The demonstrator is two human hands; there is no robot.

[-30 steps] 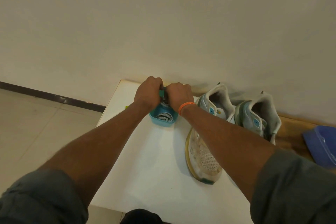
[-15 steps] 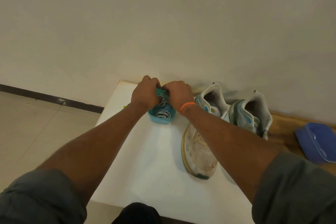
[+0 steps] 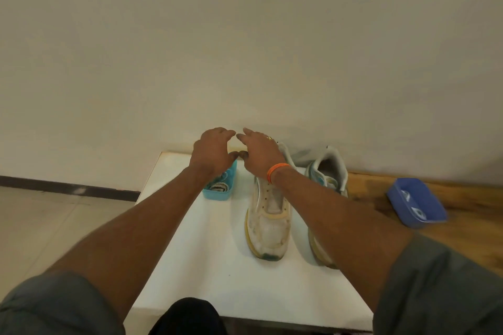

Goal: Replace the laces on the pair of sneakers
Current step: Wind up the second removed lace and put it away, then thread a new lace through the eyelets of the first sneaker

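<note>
While my hands hover at the far edge of the table, neither has hold of anything: the left hand [image 3: 212,153] hangs with fingers loosely curled over the teal tray [image 3: 219,190], and the right hand [image 3: 260,153] is spread, fingers straight, above the heel of the nearer sneaker [image 3: 268,219]. To do this step well, I judge I should draw one coiled lace [image 3: 217,187] clear of the tray, find its tip, and start at the eyelets nearest the toe, keeping both ends even. That sneaker lies toe toward me near the middle of the table, white, scuffed and yellowed at the sole, its eyelets bare. The second sneaker [image 3: 328,171] stands just beside it toward the right edge, partly hidden by my forearm. A blue tray [image 3: 416,202] sits well apart on the wooden surface.
</note>
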